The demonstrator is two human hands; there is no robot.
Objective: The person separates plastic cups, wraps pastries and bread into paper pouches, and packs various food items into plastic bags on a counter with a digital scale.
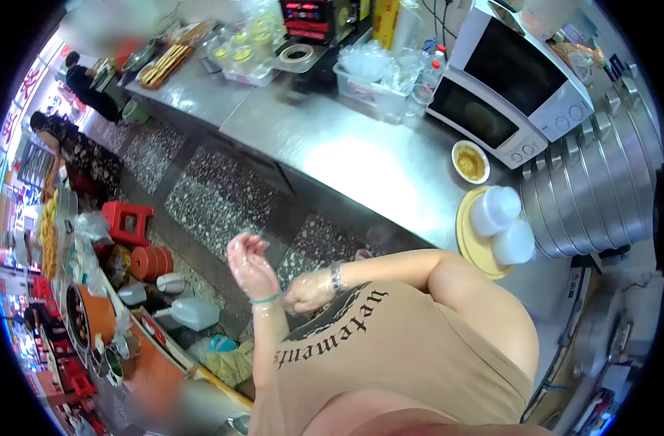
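Hovering near the long silver steel counter (274,127), left hand (252,267) half-curls its fingers; whether right hand (310,288) grips is unclear.

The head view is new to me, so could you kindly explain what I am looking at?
There is no machine here: one camera, worn on someone's head, looks down at their own two hands. The left hand is held out, fingers loosely curled, apparently holding nothing; the right hand is close by the left wrist, though I cannot tell whether it grips anything. On the metal counter stand a bowl of yellow food, a yellow round board with two white tubs, and two stacked microwaves.
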